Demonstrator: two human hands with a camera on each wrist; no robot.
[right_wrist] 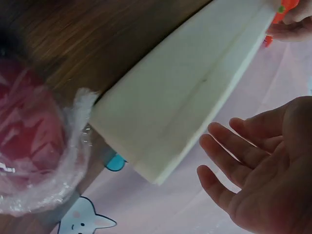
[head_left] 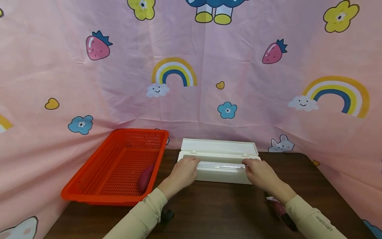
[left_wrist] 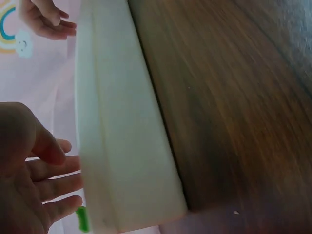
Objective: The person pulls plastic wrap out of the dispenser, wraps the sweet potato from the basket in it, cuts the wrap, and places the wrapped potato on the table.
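Note:
A white cling film box (head_left: 223, 174) stands on the table with its lid (head_left: 219, 146) raised at the back. Clear film (head_left: 221, 165) stretches across its opening between the hands. At the box's left end is my left hand (head_left: 185, 171), fingers over the rim. The left wrist view shows those fingers (left_wrist: 53, 187) loosely extended, thumb apart from them. My right hand (head_left: 262, 174) reaches over the right end; in the right wrist view its fingers (right_wrist: 234, 156) are spread and slightly bent beside the box edge. Neither hand visibly pinches the film.
An orange basket (head_left: 98, 198) stands at the left with a reddish-purple, sweet-potato-like item (head_left: 145, 179) inside. A plastic-wrapped reddish item (right_wrist: 31, 131) lies near the right forearm. Beside the left sleeve is a small dark object (head_left: 167, 216). Patterned pink cloth (head_left: 209, 109) hangs behind the table.

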